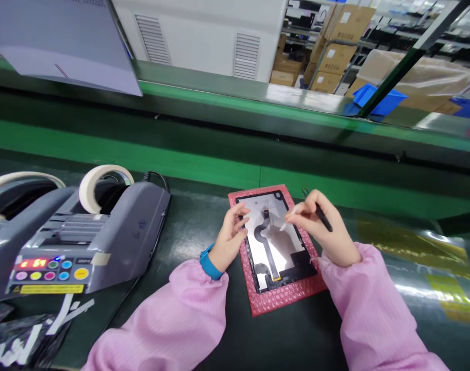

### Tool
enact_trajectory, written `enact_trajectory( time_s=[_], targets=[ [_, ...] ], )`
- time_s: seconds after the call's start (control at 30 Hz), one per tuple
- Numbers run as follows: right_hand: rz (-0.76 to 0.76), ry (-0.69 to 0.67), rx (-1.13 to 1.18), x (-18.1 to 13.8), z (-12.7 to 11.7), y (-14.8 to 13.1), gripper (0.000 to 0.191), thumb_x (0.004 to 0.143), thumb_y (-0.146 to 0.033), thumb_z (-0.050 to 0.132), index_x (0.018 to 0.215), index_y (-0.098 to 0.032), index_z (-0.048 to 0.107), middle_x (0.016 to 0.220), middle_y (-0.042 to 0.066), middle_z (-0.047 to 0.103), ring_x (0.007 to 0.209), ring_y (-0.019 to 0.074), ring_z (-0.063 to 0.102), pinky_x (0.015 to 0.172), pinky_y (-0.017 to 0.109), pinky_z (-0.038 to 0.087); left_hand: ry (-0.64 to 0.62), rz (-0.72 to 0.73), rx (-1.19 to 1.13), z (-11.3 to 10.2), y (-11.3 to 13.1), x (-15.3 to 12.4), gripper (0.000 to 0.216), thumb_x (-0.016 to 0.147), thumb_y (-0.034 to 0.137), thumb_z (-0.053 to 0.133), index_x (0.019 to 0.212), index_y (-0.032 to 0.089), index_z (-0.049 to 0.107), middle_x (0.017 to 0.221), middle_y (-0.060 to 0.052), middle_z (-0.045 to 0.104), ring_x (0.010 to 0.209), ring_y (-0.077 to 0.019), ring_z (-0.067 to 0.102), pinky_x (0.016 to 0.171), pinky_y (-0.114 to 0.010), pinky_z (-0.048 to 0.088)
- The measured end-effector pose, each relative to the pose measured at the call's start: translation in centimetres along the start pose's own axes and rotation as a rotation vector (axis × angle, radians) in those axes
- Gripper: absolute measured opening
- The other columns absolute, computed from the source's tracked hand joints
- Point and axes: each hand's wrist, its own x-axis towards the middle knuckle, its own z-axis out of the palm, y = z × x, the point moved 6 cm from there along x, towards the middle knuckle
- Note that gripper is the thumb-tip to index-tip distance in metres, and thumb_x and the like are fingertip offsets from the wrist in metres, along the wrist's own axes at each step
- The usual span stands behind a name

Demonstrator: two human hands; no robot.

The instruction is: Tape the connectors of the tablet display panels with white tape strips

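Note:
A tablet screen panel (275,242) with a silvery back, black border and dark ribbon cable (266,241) lies on a pink bubble-wrap pouch (264,304) on the bench. My left hand (230,237) rests at the panel's left edge, fingers apart and bent, holding nothing. Over the panel's right side, my right hand (323,224) pinches a small white strip (292,212) between thumb and forefinger. Dark tweezers (323,217) are tucked in that same hand, their prongs pointing away from me. Whether the strip touches the panel, I cannot tell.
On the left stands a grey tape dispenser (119,247) carrying a tape roll (90,190), beside a second one. White tape scraps (28,342) lie on black plastic at the lower left. A green ledge (204,159) runs behind the bench (196,226); cardboard boxes (337,59) are stacked beyond.

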Motion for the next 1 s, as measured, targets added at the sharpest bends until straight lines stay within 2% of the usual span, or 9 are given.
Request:
enact_trajectory(
  time_s=[0.13, 0.23, 0.33, 0.57, 0.73, 0.87, 1.0],
  targets=[
    [0.127, -0.246, -0.165, -0.9, 2.0, 3.3, 0.052, 0.078, -0.047, 0.081, 0.076, -0.026, 0.033, 0.073, 0.000, 0.069, 0.066, 0.0191, 0.064, 0.062, 0.033, 0.046, 0.103, 0.055, 0.319, -1.1, 0.7, 0.2, 0.045, 0.093, 0.018, 0.046, 0.137, 0.025, 0.044, 0.131, -0.010, 0.051, 0.130, -0.0249, 0.047, 0.116, -0.050, 0.035],
    [0.145, -0.272, -0.173, -0.8, 3.2, 6.0, 0.053, 0.077, -0.056, 0.077, 0.075, -0.026, 0.033, 0.075, -0.001, 0.068, 0.070, 0.0197, 0.065, 0.067, 0.035, 0.047, 0.112, 0.082, 0.527, -1.2, 1.3, 0.2, 0.047, 0.091, 0.016, 0.047, 0.137, 0.023, 0.044, 0.133, -0.012, 0.050, 0.131, -0.0268, 0.045, 0.116, -0.052, 0.033],
    [0.145, -0.280, -0.187, -0.4, 3.7, 7.5, 0.054, 0.077, -0.059, 0.076, 0.076, -0.026, 0.033, 0.076, -0.001, 0.067, 0.074, 0.0205, 0.066, 0.072, 0.037, 0.048, 0.092, 0.061, 0.587, -1.1, 1.3, 0.2, 0.050, 0.090, 0.016, 0.046, 0.139, 0.023, 0.041, 0.135, -0.012, 0.049, 0.132, -0.0269, 0.043, 0.115, -0.051, 0.033],
    [0.152, -0.279, -0.277, 0.0, 3.6, 8.0, 0.047, 0.080, -0.052, 0.074, 0.079, -0.027, 0.035, 0.081, -0.001, 0.069, 0.074, 0.0194, 0.065, 0.074, 0.036, 0.048, 0.044, 0.063, 0.653, -0.6, 1.1, 0.2, 0.059, 0.086, 0.016, 0.049, 0.142, 0.023, 0.035, 0.138, -0.013, 0.044, 0.134, -0.0288, 0.040, 0.115, -0.053, 0.032],
    [0.146, -0.239, -0.295, -0.1, 3.7, 8.0, 0.045, 0.080, -0.050, 0.074, 0.079, -0.027, 0.035, 0.080, 0.000, 0.070, 0.073, 0.0197, 0.065, 0.073, 0.036, 0.049, -0.065, 0.132, 0.724, 0.6, 1.4, -0.1, 0.067, 0.083, 0.021, 0.055, 0.145, 0.021, 0.031, 0.141, -0.016, 0.039, 0.138, -0.0325, 0.035, 0.116, -0.056, 0.031],
    [0.152, -0.218, -0.285, 0.0, 3.7, 8.0, 0.045, 0.079, -0.046, 0.075, 0.078, -0.027, 0.035, 0.078, -0.001, 0.071, 0.070, 0.0195, 0.066, 0.071, 0.036, 0.048, -0.129, 0.158, 0.833, 1.5, 1.2, -0.5, 0.070, 0.085, 0.034, 0.063, 0.146, 0.021, 0.031, 0.143, -0.017, 0.039, 0.141, -0.0371, 0.032, 0.119, -0.063, 0.021],
    [0.170, -0.213, -0.271, 0.0, 3.7, 8.1, 0.043, 0.077, -0.043, 0.075, 0.078, -0.027, 0.034, 0.078, -0.001, 0.071, 0.071, 0.0199, 0.066, 0.070, 0.035, 0.047, -0.150, 0.120, 0.916, 2.0, 0.8, -0.6, 0.074, 0.083, 0.038, 0.067, 0.146, 0.020, 0.033, 0.144, -0.018, 0.040, 0.142, -0.0395, 0.031, 0.119, -0.066, 0.017]
  ],
)
